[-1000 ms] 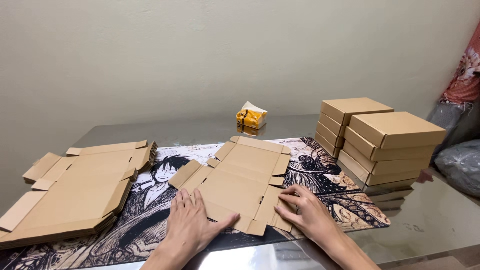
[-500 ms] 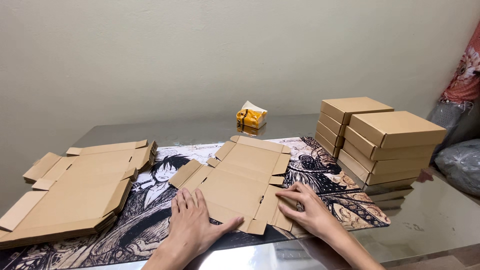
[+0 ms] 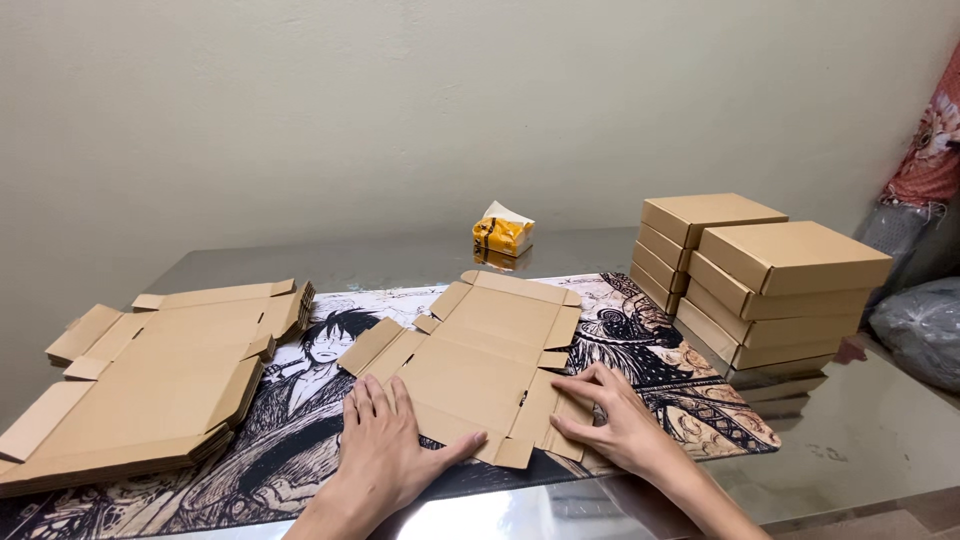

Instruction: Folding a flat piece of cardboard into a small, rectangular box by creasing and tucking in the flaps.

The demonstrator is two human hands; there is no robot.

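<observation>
We find the flat brown die-cut cardboard box blank point(image 3: 480, 365) at the mat's centre on the counter point(image 3: 860, 450). Left hand point(image 3: 385, 450), at its 7 o'clock corner, and right hand point(image 3: 610, 420), at 5 o'clock, press flat, grip spread, clamping nothing. Uneven pressure could skew the blank or crease a flap. Against the earlier frame, both hands sit slightly closer in.

- Stack of flat, unfolded cardboard blanks point(image 3: 150, 380) at the left, resting partly on the mat.
- Black-and-white comic-print mat point(image 3: 300, 400) spread across the glossy grey desk point(image 3: 860, 450).
- Two stacks of assembled brown boxes at the right, touching: nearer stack point(image 3: 785, 295), farther stack point(image 3: 690, 245).
- Small yellow and white packet point(image 3: 503, 235) near the wall, behind the mat.
- Grey plastic bag point(image 3: 925, 330) at the far right edge.
- Red patterned cloth point(image 3: 930, 140) above the bag.
- Plain cream wall point(image 3: 400, 110) behind.
</observation>
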